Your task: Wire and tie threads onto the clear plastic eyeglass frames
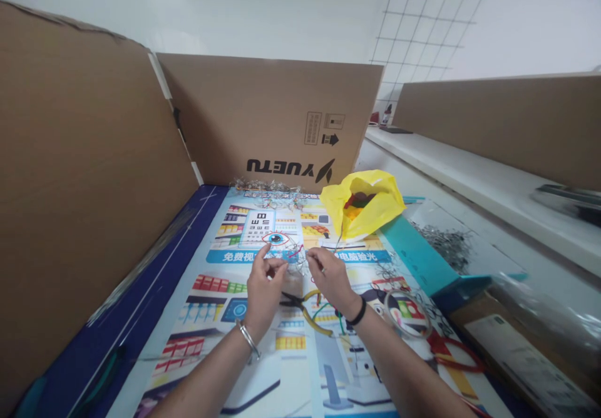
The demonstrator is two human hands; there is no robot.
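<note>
My left hand point(265, 283) and my right hand point(331, 277) are close together above the printed sheet. Thumb and fingers of each are pinched on what looks like a thin wire point(299, 260), whose exact ends I cannot make out. Fine silvery strands and a small pinkish-red piece show between the hands. Below them lie pliers point(310, 315) with yellow handles and dark jaws, partly under my right hand. Green wire point(323, 310) curls beside the pliers. A ring-shaped clear coil point(407, 313) rests right of my right wrist.
An open yellow bag point(364, 208) holds red and orange things. Wire bits point(444, 246) are heaped on the right; tangled wire point(267, 186) lies at the back. Scissors with red handles point(455, 352) lie at the right. Long thin wires point(141, 268) lie left. Cardboard panels point(263, 117) stand around.
</note>
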